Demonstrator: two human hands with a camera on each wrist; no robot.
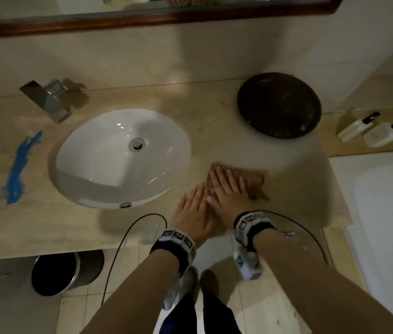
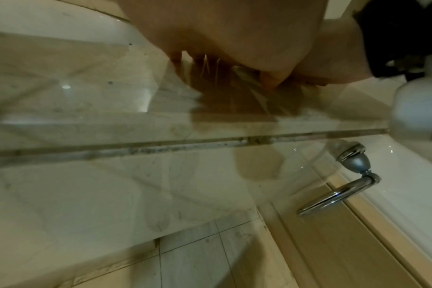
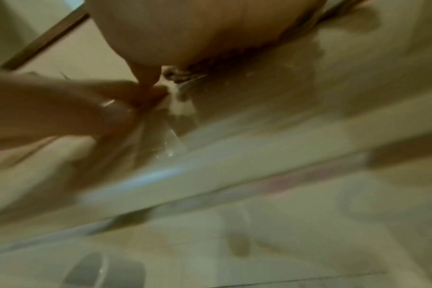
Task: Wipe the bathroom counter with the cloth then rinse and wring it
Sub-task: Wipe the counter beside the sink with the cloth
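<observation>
The brown cloth (image 1: 251, 183) lies flat on the counter (image 1: 214, 131), to the right of the white sink (image 1: 118, 160). The right hand (image 1: 226, 189) presses on it with straight, spread fingers; the left hand (image 1: 194, 210) lies flat just beside it, fingers straight. One dark round dish (image 1: 278, 104) stands behind the cloth. Two white pump bottles (image 1: 374, 131) sit on the ledge to the right. One metal bin (image 1: 62, 273) stands under the counter.

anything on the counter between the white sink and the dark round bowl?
Nothing: in the head view, only bare beige marble counter runs between the white oval sink and the dark round bowl.
</observation>
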